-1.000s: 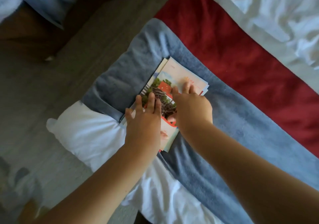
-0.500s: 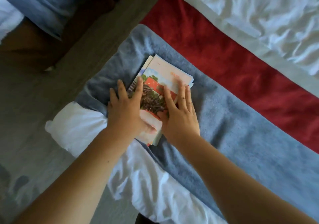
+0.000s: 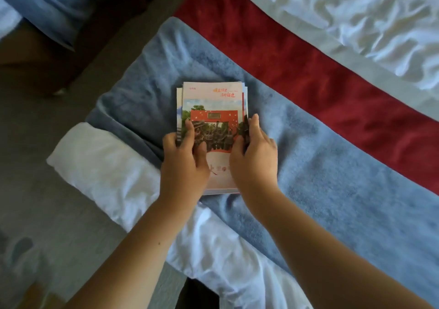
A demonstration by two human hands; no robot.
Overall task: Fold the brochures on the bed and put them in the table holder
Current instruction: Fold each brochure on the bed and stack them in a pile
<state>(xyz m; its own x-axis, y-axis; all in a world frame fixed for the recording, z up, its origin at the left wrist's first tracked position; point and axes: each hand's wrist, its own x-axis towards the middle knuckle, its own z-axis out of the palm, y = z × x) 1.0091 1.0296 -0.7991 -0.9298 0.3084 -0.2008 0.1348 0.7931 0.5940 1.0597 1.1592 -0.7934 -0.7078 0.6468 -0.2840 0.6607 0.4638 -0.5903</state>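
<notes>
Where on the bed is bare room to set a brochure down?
Bare blue towel right of the brochure stack, up to the red runner, and beyond the stack. Crowded at the stack's sides, where left hand and right hand grip it.

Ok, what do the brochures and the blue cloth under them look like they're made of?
Brochures: paper with a colour-printed cover. The thin sheet edges show along the stack's sides. It may be lightly coated, but no clear gloss shows.
Blue cloth: soft matte fabric, probably terry towelling, judging by its fuzzy nap and soft folds.
</notes>
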